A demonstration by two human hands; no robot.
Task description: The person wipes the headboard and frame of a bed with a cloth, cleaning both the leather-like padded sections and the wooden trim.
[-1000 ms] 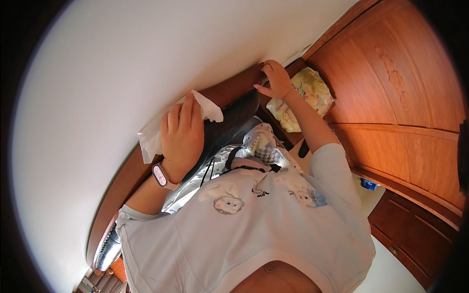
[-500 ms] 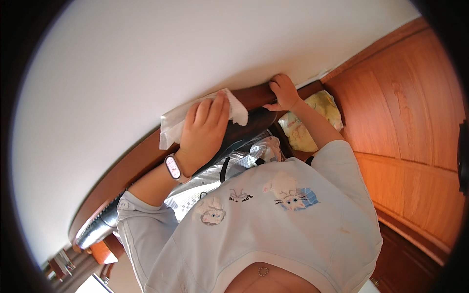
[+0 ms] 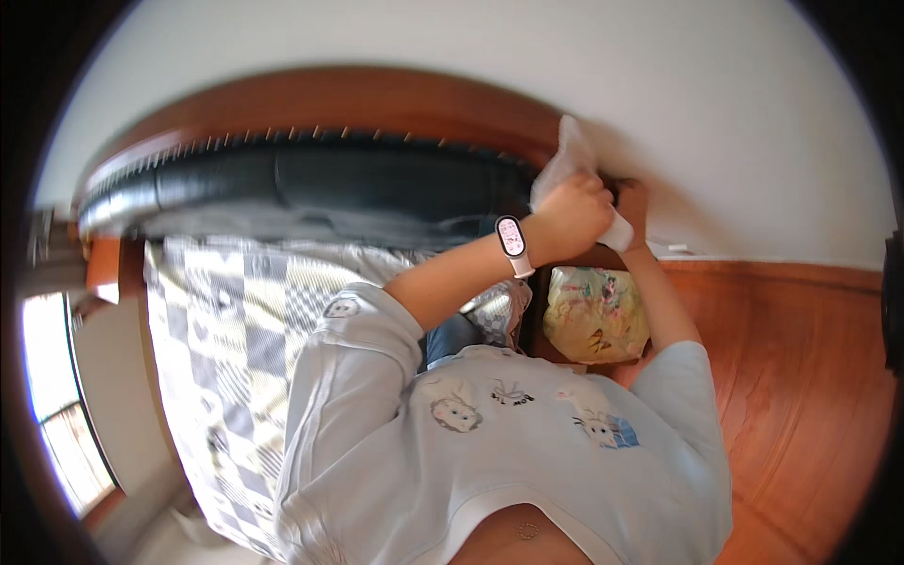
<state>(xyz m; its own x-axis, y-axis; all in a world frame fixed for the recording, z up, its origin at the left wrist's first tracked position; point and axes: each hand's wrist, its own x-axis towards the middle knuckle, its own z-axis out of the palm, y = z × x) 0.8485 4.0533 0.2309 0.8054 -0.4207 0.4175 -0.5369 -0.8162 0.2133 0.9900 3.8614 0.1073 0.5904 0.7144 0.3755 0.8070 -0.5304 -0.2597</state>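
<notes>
Your left hand (image 3: 565, 218) grips a crumpled white cloth (image 3: 574, 165) against the brown wooden headboard rim (image 3: 377, 99), its long axis running eleven to five o'clock. Your right hand (image 3: 633, 202) touches its five-o'clock end; its grip cannot be told.

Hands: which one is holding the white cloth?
The left hand, the one with the white wristband, grips the white cloth against the wooden headboard top. The right hand rests bare beside it.

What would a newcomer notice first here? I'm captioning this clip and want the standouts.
The left hand, with a watch on its wrist, presses a white cloth against the wooden headboard near the white wall. The right hand sits just beside it. Lower left, a checked blanket covers the bed.
</notes>
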